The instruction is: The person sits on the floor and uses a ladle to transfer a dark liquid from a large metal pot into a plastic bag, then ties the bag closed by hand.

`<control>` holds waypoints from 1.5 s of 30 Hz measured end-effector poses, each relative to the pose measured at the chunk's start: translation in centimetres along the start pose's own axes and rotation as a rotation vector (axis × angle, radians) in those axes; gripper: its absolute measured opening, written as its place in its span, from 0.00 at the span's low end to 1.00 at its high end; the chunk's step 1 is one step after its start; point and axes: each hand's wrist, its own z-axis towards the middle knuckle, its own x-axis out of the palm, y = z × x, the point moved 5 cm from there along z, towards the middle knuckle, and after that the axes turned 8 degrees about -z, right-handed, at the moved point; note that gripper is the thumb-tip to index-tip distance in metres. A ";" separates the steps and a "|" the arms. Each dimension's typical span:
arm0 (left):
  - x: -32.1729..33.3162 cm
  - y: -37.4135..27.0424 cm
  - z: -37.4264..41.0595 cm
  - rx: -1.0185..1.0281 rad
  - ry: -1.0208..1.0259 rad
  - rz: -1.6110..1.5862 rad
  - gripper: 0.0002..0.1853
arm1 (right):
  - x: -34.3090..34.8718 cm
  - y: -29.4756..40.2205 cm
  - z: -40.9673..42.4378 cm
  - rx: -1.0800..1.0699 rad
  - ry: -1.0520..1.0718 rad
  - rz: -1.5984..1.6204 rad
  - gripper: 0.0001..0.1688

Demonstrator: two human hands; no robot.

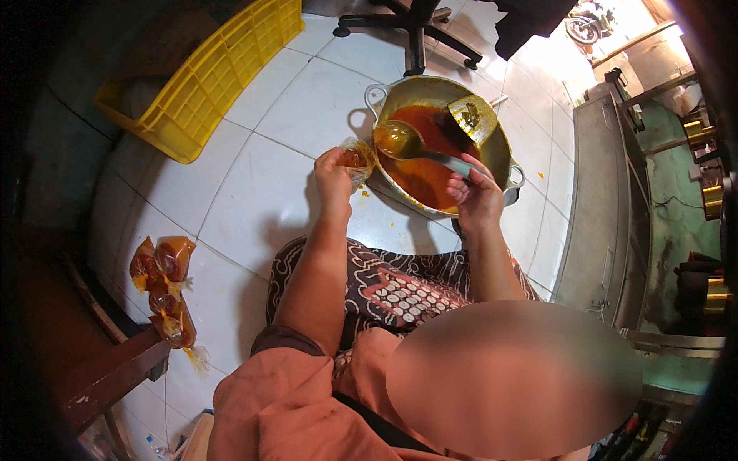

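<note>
A large two-handled metal pot [415,87] holds orange-red liquid [424,190] and stands on the tiled floor in front of me. My right hand [479,193] grips the pale handle of a ladle [398,139]. The ladle's bowl, with oily liquid in it, is over the pot's left rim. Just left of that rim, my left hand [334,178] holds a clear plastic bag [362,164] with some reddish-orange contents at its mouth. A flat metal piece [474,120], smeared yellow, leans inside the pot at the upper right; its exact kind is unclear.
Several tied plastic bags of orange-brown liquid [167,294] lie on the floor at left, beside a wooden furniture leg [115,374]. A yellow plastic crate [202,86] is at upper left. A wheeled chair base [415,26] stands beyond the pot. A grey cabinet [597,201] lines the right side.
</note>
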 end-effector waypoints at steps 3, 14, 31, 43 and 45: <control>0.7 -0.3 -0.5 -0.076 0.019 -0.107 0.25 | -1.2 1.7 -1.5 -0.174 -0.020 -0.335 0.18; -0.4 2.5 1.6 -0.065 0.007 -0.101 0.22 | -1.0 -0.9 -4.6 -0.464 0.224 -2.080 0.19; 0.1 0.9 0.1 -0.060 0.006 -0.108 0.21 | 3.9 -0.3 -4.1 -0.713 0.149 -1.954 0.18; -0.6 0.1 0.3 -0.004 -0.023 0.009 0.18 | 14.1 -8.0 0.0 -1.034 0.422 -2.009 0.12; -0.6 -1.1 -0.3 -0.060 0.055 0.094 0.19 | 13.8 -8.4 0.0 -1.094 0.416 -1.960 0.10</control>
